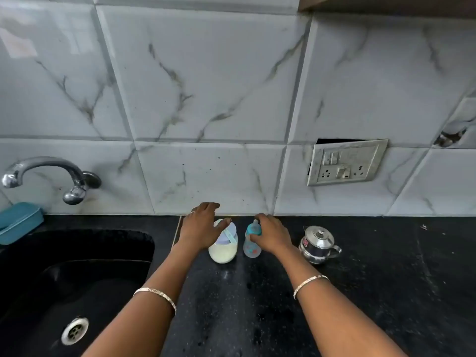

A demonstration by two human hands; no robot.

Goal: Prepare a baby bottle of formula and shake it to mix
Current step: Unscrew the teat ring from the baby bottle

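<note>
A small clear baby bottle [252, 247] with a teal collar and teat stands upright on the black counter [257, 305] near the wall. My right hand [271, 234] curls round its collar, thumb in front and fingers behind. Just left of it stands a round clear jar [222, 251] of pale formula powder, closed by a lilac lid with a light-blue strap. My left hand [202, 226] rests over the jar's left side, with the thumb lying across the lid and the fingers spread toward the wall.
A lidded steel pot [318, 244] with a handle stands right of the bottle. A black sink [64, 279] with a drain lies at left, under a chrome tap [49, 173]. A teal box [18, 221] sits at the far left. A socket plate [345, 162] hangs on the tiled wall.
</note>
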